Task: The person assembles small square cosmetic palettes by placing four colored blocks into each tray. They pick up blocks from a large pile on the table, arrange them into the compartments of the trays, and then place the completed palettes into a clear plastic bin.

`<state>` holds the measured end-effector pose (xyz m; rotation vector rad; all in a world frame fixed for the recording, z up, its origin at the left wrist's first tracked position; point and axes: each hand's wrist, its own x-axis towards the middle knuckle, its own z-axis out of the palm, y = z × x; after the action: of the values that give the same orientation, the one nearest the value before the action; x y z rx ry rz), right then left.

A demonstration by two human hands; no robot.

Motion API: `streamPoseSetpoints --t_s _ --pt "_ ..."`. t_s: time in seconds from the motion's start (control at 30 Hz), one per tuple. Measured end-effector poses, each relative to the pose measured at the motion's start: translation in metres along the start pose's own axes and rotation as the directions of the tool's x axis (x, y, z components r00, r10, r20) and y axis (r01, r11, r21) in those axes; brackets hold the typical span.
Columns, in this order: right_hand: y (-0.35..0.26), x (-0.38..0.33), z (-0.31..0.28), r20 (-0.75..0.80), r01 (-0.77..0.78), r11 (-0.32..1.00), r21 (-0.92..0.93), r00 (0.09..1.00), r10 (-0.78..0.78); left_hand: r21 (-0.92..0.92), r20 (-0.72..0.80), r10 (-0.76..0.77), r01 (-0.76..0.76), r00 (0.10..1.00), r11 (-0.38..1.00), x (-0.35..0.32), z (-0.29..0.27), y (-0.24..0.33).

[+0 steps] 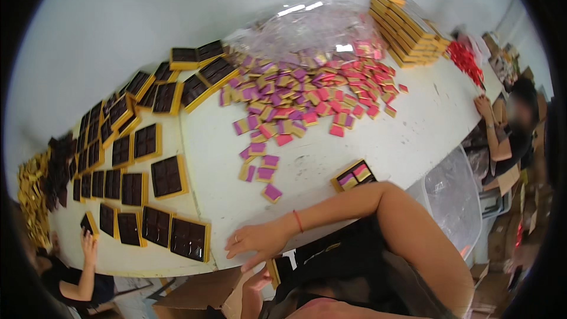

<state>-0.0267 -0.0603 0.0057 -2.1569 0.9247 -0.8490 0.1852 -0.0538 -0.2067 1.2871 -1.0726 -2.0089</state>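
At the near table edge, my left hand (257,286) is closed on a gold-edged box (273,273), mostly hidden by my body. My right hand (255,242) reaches across just above it with fingers stretched out, holding nothing; a red string circles its wrist. To the left of my right hand lies an open gold box with a dark compartment tray (188,238). Beyond my right forearm sits another open box (353,176) with a few pink, purple and gold wrapped pieces inside. Small wrapped pieces (307,91) are heaped at the table's middle.
Many open boxes with dark trays (134,142) spread over the left side. Clear plastic sheeting (307,26) covers the heap's back; stacked gold boxes (407,26) stand behind right. A co-worker's hand (88,245) touches a box at left; another person (502,130) works at right. A cardboard box (198,292) stands below the edge.
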Motion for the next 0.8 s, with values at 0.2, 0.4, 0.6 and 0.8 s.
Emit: streamPoseSetpoints --t_s 0.2,0.4,0.6,0.8 --pt "0.012 -0.141 -0.178 -0.361 -0.373 0.927 0.042 0.859 0.362 -0.099 0.090 0.045 -0.036 0.995 0.994 -0.087 0.036 0.076" --pt "0.048 -0.246 -0.181 -0.696 -0.746 0.595 -0.299 0.597 0.399 -0.256 0.296 0.107 -0.029 0.949 0.966 -0.109 0.141 0.173" --pt "0.025 -0.268 -0.182 -0.670 -0.617 0.774 -0.143 0.636 0.383 0.075 0.448 0.259 -0.325 0.856 0.943 0.033 0.192 0.166" --pt "-0.035 -0.319 -0.161 -0.869 -0.244 0.970 -0.018 0.483 0.105 0.354 0.359 0.636 -0.730 0.683 0.584 -0.009 0.269 0.179"
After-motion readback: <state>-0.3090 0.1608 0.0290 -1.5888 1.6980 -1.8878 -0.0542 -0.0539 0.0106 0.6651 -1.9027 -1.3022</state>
